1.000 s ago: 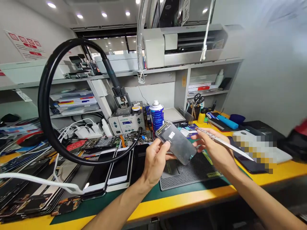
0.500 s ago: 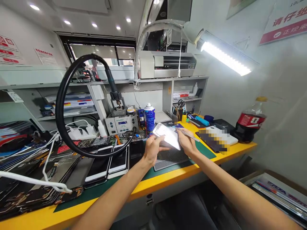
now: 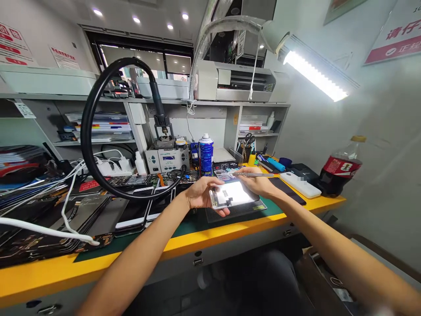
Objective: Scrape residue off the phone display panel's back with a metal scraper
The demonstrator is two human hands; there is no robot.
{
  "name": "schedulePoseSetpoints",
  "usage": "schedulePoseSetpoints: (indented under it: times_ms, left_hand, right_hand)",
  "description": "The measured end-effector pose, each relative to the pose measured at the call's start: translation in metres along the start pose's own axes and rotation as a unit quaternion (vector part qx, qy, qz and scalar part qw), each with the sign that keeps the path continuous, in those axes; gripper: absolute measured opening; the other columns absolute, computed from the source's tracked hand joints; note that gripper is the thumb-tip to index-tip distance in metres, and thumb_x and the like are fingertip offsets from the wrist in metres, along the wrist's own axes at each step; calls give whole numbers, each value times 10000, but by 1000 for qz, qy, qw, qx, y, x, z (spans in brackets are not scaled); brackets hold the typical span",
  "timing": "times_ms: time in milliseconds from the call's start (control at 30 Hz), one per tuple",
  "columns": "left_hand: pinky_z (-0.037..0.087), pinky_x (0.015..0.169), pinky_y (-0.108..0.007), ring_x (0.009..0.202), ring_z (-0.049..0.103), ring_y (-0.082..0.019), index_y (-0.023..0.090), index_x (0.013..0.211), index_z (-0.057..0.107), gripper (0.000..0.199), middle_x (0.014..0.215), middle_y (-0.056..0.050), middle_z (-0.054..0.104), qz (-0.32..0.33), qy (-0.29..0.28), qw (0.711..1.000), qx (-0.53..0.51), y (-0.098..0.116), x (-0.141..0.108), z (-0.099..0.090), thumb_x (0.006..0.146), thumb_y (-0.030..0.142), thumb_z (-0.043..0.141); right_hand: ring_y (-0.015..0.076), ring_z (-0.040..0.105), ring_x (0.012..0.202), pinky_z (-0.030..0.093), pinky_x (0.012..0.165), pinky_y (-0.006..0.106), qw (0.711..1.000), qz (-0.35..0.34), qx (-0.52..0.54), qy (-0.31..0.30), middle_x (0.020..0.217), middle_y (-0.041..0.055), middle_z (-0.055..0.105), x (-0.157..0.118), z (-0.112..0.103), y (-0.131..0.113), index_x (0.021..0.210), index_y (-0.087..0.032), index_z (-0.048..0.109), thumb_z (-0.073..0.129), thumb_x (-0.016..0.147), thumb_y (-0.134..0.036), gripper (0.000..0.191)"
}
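My left hand (image 3: 199, 194) is closed on the left end of a phone screen (image 3: 235, 195), thumb along the far edge and fingertips underneath. The screen's bright, silvery back faces up, with dark flex pieces near its left end. Over the right end of the screen is my right hand (image 3: 258, 183), closed round slim metal tweezers (image 3: 251, 174) that point left. Whether the tips touch the screen I cannot tell. Below lies a perforated dark mat (image 3: 215, 216) on the green work mat (image 3: 184, 226).
Phones (image 3: 134, 213) and stacked screens crowd the left, under a looping black hose (image 3: 86, 118). A blue spray can (image 3: 206, 156) stands behind my hands. To the right are a white phone (image 3: 301, 184) and a cola bottle (image 3: 342, 169). A lit lamp (image 3: 315, 74) hangs above.
The screen has tipped from a steep slant to nearly level, its dark flex pieces now showing. My right hand has swung the tweezers to nearly horizontal above it. The camera view has shifted.
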State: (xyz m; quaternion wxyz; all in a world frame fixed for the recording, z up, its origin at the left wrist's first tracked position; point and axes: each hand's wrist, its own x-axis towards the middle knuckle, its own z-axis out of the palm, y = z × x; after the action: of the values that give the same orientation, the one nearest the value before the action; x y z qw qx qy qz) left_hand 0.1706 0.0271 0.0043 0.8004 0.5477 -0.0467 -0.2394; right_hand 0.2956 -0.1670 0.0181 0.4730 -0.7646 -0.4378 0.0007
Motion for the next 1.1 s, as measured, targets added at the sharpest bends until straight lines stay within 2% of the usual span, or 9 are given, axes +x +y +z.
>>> schedulePoseSetpoints:
  times_ms: [100, 200, 367, 467, 533, 667, 900, 967, 1100]
  left_hand:
    - [603, 701, -396, 740, 729, -230, 89, 1016, 620, 200, 860, -103, 722, -12, -10, 999, 40, -7, 4, -3, 878, 234, 617]
    - [604, 717, -381, 759, 722, -203, 107, 1046, 621, 180, 869, -68, 714, 11, 9, 999, 51, -10, 8, -5, 888, 191, 635]
    - [589, 819, -441, 856, 728, -238, 115, 1175, 556, 328, 1018, -112, 715, 114, 100, 988, 11, -9, 13, -1, 858, 133, 640]
    - [565, 875, -492, 866, 733, -271, 108, 1179, 540, 371, 1045, -148, 716, 180, 148, 972, -22, -6, 13, 7, 820, 109, 631]
    - [563, 871, -509, 862, 732, -284, 114, 1185, 545, 384, 1046, -153, 717, 214, 171, 961, -38, -2, 11, 12, 806, 105, 610]
    - [567, 860, -498, 835, 727, -264, 123, 1203, 563, 415, 1046, -149, 721, 241, 208, 947, -53, 6, 3, 17, 790, 83, 568]
    - [584, 824, -441, 834, 722, -260, 81, 1055, 654, 226, 1085, -169, 707, 236, 304, 923, -24, 6, -7, 7, 844, 149, 608]
    - [592, 759, -381, 792, 727, -254, 77, 1056, 660, 231, 985, -172, 728, 222, 325, 919, -14, 2, -8, 3, 871, 212, 633]
    - [595, 665, -341, 763, 720, -245, 89, 1067, 661, 253, 896, -160, 730, 193, 353, 915, -35, -4, -9, 3, 867, 244, 663]
  right_hand:
    - [123, 588, 611, 474, 598, 255, 1000, 15, 13, -2, 660, -3, 667, 6, 7, 3, 742, -136, 702, 731, 824, -299, 185]
    - [112, 585, 566, 478, 553, 243, 997, 30, 64, 30, 644, -4, 657, 17, 5, 10, 756, -128, 689, 714, 834, -311, 200]
    - [184, 679, 648, 527, 527, 268, 967, 52, 182, 172, 747, 60, 700, 39, -19, 16, 870, -139, 689, 695, 797, -321, 196]
    - [164, 691, 660, 543, 545, 243, 945, 46, 236, 221, 803, 39, 708, 41, -32, 9, 990, -179, 661, 745, 750, -271, 271]
    - [174, 714, 693, 575, 597, 257, 938, 49, 279, 199, 856, 47, 720, 39, -36, 2, 1030, -186, 650, 790, 720, -268, 350]
    - [216, 735, 762, 599, 660, 292, 927, 73, 356, 92, 942, 102, 742, 38, -29, -3, 977, -164, 700, 825, 706, -324, 339]
    - [196, 711, 795, 559, 676, 271, 876, 85, 465, -92, 924, 83, 740, 53, 13, 5, 912, -167, 740, 807, 765, -303, 211]
    - [187, 701, 797, 544, 697, 268, 880, 64, 457, -112, 886, 77, 731, 50, 26, 7, 922, -161, 735, 776, 806, -302, 188]
    - [171, 682, 781, 547, 704, 260, 919, 31, 379, -100, 883, 59, 726, 36, 41, 17, 930, -189, 731, 741, 845, -324, 160]
